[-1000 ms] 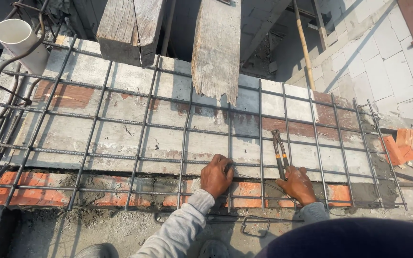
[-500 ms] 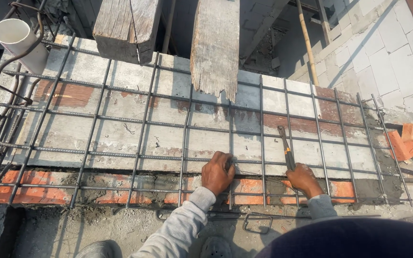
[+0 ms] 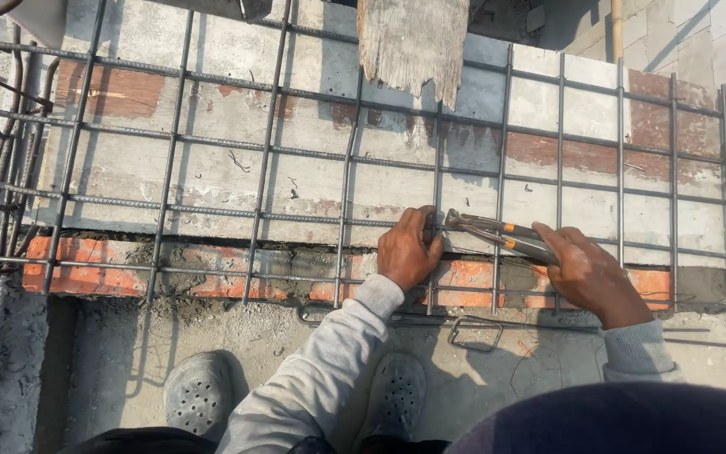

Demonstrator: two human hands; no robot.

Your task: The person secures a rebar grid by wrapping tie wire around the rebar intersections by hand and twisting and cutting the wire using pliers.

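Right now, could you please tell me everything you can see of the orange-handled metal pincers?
The orange-handled metal pincers lie nearly level, pointing left across the grey steel rebar grid. Their two long arms are dull grey metal with orange bands partway along the handles. The dark head sits at a crossing of two bars, with jaws that look closed or nearly so. The right hand grips the handle ends, fingers laid along them. The left hand rests on the bars right beside the head; whether it touches the head is unclear.

Construction site: rebar grid (image 3: 346,160), bricks (image 3: 86,265)
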